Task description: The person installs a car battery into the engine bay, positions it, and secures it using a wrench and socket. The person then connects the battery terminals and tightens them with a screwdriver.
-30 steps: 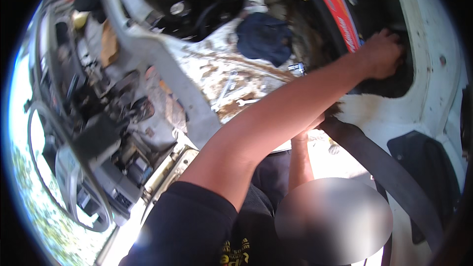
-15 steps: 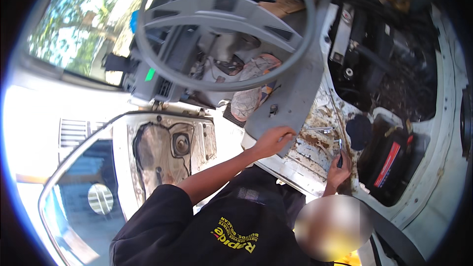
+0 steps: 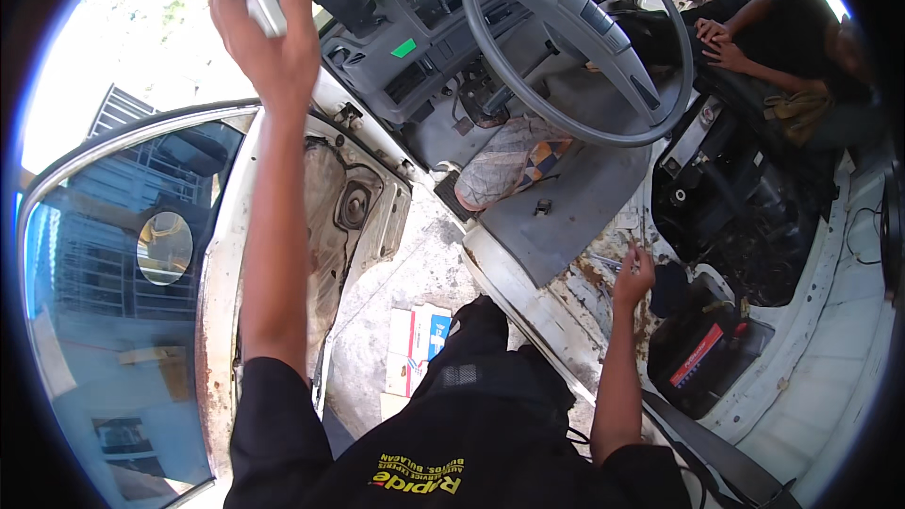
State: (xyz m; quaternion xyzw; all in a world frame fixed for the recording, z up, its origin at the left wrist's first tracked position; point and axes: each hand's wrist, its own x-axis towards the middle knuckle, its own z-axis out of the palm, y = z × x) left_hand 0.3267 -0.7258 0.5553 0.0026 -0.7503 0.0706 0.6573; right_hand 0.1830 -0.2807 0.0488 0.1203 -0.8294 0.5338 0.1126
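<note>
My left hand (image 3: 269, 47) is raised at the upper left, against the pale windshield pillar (image 3: 264, 5). Its thumb and fingers are spread, slightly blurred, with part of the pillar showing between them. I cannot tell how firmly it touches. Over the rusty white sill (image 3: 566, 306) beside the seat base, the fingers of my right hand (image 3: 634, 281) are curled in. What they hold, if anything, is hidden. Just left of that hand a thin chrome tool (image 3: 603, 262) lies on the rusty metal, partly covered.
A grey steering wheel (image 3: 584, 33) and dashboard stand ahead. The engine bay (image 3: 745, 207) and a black battery (image 3: 702, 358) lie to the right. Another person's hands (image 3: 721, 45) rest together at the far right. The door (image 3: 222, 320) stands open at left; flattened cardboard (image 3: 405, 353) is on the ground.
My left hand has left the grey floor mat and risen to the pillar. The right hand has shifted slightly up and left; the black-handled chrome tool seen in it no longer shows. My view has turned.
</note>
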